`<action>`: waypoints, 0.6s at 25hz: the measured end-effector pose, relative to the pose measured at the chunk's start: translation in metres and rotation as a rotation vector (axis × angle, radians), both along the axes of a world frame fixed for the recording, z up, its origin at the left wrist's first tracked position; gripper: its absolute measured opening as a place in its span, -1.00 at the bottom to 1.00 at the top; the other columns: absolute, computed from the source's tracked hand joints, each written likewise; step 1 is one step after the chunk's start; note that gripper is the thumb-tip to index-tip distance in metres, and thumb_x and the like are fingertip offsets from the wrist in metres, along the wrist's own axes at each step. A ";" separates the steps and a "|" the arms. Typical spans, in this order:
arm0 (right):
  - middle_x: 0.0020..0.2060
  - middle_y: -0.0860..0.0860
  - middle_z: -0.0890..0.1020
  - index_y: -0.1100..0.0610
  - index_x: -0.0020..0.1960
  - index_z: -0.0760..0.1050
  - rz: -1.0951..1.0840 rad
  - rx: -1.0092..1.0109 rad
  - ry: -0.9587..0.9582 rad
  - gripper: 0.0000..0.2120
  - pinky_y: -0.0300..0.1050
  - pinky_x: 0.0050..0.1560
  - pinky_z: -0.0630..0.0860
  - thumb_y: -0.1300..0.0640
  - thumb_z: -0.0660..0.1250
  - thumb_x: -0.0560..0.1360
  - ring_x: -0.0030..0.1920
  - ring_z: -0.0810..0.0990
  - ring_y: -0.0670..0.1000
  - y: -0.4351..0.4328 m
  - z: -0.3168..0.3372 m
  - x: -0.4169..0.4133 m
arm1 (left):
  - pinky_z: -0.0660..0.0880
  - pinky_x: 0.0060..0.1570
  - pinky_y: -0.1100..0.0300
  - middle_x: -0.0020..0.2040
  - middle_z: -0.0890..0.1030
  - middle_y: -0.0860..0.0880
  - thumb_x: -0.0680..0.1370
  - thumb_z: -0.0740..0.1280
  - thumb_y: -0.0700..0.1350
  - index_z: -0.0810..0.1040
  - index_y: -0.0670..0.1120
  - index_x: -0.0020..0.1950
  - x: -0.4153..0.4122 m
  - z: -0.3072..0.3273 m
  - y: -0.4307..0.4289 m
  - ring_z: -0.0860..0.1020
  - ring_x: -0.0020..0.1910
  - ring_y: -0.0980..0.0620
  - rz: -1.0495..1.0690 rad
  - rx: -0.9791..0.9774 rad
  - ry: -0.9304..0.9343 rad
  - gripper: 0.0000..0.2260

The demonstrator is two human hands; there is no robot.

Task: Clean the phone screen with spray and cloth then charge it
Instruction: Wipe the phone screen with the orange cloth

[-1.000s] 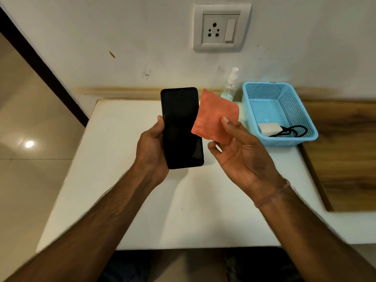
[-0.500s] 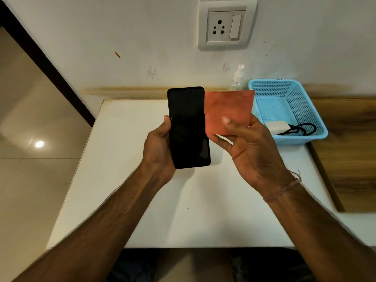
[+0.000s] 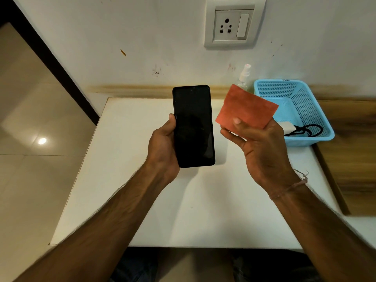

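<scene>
My left hand (image 3: 162, 147) grips a black phone (image 3: 193, 125) upright above the white table (image 3: 162, 210), its dark screen facing me. To the right of it, apart from the phone, my right hand (image 3: 262, 151) pinches a folded orange cloth (image 3: 247, 109) between thumb and fingers. A clear spray bottle (image 3: 244, 76) with a white nozzle stands against the wall behind the cloth, its lower part hidden. In the blue basket (image 3: 305, 102) at the back right lie a white charger (image 3: 286, 126) and a black cable (image 3: 307, 130).
A white wall socket (image 3: 234, 23) with a switch is mounted above the table. A wooden surface (image 3: 350, 151) adjoins the table on the right. Tiled floor (image 3: 30, 139) lies beyond the table's left edge.
The cloth and my right hand have moved a little to the right, away from the phone, and the cloth has tilted. The phone stays held upright in my left hand.
</scene>
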State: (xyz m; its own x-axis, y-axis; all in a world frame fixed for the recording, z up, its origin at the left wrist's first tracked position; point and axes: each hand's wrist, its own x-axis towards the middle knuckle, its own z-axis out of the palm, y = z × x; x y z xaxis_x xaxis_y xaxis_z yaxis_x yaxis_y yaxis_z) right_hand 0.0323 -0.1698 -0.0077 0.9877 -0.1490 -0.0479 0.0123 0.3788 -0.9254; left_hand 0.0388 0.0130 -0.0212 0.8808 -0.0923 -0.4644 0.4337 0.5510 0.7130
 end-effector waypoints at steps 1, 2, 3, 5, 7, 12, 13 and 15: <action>0.21 0.15 0.59 0.20 0.36 0.41 -0.043 -0.041 -0.007 -0.54 0.13 0.03 0.62 0.34 0.38 0.49 0.12 0.65 0.18 0.000 -0.002 0.001 | 0.62 0.02 0.01 0.18 0.70 -0.08 0.69 0.13 0.15 0.61 -0.05 0.31 0.000 0.000 0.000 0.70 0.10 -0.10 -0.001 -0.003 0.000 -0.59; 0.22 0.15 0.59 0.19 0.38 0.39 -0.084 -0.088 -0.007 -0.53 0.14 0.02 0.63 0.36 0.36 0.50 0.13 0.64 0.18 0.000 -0.004 0.002 | 0.62 0.02 0.01 0.18 0.71 -0.08 0.68 0.13 0.15 0.61 -0.05 0.31 0.000 0.000 0.000 0.70 0.10 -0.10 -0.002 -0.006 0.002 -0.59; 0.23 0.15 0.57 0.19 0.39 0.37 -0.116 -0.134 0.002 -0.53 0.15 0.04 0.62 0.37 0.34 0.52 0.14 0.63 0.18 0.001 -0.006 0.003 | 0.62 0.03 0.01 0.18 0.70 -0.08 0.68 0.13 0.15 0.61 -0.06 0.31 0.000 -0.001 0.001 0.69 0.11 -0.10 -0.005 -0.008 0.004 -0.58; 0.25 0.13 0.57 0.19 0.39 0.39 -0.147 -0.194 0.041 -0.58 0.17 0.10 0.60 0.35 0.31 0.55 0.18 0.61 0.16 0.003 -0.009 0.004 | 0.62 0.05 0.01 0.20 0.69 -0.08 0.68 0.13 0.16 0.60 -0.06 0.34 0.000 0.000 0.001 0.69 0.13 -0.11 -0.014 -0.018 0.006 -0.57; 0.26 0.08 0.56 0.16 0.38 0.41 -0.136 -0.255 0.071 -0.64 0.14 0.14 0.59 0.26 0.27 0.59 0.20 0.59 0.12 0.006 -0.010 0.003 | 0.64 0.03 0.02 0.18 0.70 -0.08 0.69 0.12 0.16 0.60 -0.06 0.32 0.000 0.000 0.002 0.70 0.09 -0.10 -0.019 -0.034 0.009 -0.57; 0.14 -0.10 0.57 -0.02 0.26 0.43 -0.071 -0.329 0.043 -0.78 -0.09 -0.06 0.65 0.09 0.21 0.62 0.14 0.59 0.07 0.010 -0.011 0.002 | 0.63 0.06 -0.01 0.12 0.72 -0.06 0.69 0.10 0.17 0.61 -0.03 0.29 0.002 -0.003 0.003 0.71 0.04 -0.08 -0.018 -0.049 0.012 -0.58; 0.12 -0.13 0.57 -0.04 0.22 0.44 -0.056 -0.302 0.038 -0.80 -0.08 -0.06 0.65 0.11 0.22 0.62 0.14 0.60 0.06 0.010 -0.012 0.001 | 0.63 0.06 0.00 0.13 0.72 -0.06 0.69 0.09 0.18 0.61 -0.03 0.30 0.002 -0.003 0.004 0.71 0.04 -0.08 -0.026 -0.050 0.009 -0.57; 0.12 -0.16 0.59 -0.04 0.22 0.47 -0.028 -0.269 0.031 -0.77 -0.02 0.01 0.64 0.17 0.27 0.59 0.16 0.61 0.06 0.009 -0.011 0.002 | 0.64 0.04 0.02 0.14 0.72 -0.06 0.69 0.08 0.18 0.62 -0.03 0.28 0.002 -0.004 0.005 0.71 0.07 -0.08 -0.041 -0.063 0.005 -0.56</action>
State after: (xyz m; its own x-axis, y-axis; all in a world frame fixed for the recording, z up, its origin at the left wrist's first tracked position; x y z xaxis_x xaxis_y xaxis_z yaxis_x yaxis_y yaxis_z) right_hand 0.0342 -0.1610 -0.0189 0.9817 -0.1875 -0.0329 -0.0105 0.1195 -0.9928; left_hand 0.0409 0.0176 -0.0249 0.8736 -0.1572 -0.4605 0.4598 0.5763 0.6756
